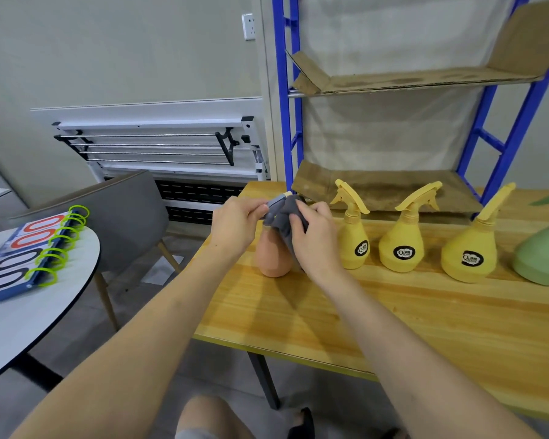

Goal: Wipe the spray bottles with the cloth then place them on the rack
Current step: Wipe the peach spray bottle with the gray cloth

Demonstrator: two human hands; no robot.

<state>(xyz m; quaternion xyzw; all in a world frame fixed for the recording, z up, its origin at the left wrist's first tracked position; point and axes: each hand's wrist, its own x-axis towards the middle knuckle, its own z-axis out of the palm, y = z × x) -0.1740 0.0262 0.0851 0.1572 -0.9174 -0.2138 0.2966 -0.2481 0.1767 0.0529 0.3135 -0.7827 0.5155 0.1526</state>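
Spray bottles: three yellow (pixel 400 245), one pink (pixel 271 258), one green (pixel 542 258)

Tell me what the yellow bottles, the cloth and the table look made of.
Yellow bottles: likely matte plastic, with smooth moulded triggers. Cloth: soft grey fabric, possibly microfibre, since it drapes in folds. Table: wood or wood-look laminate, with visible grain and a slight sheen.
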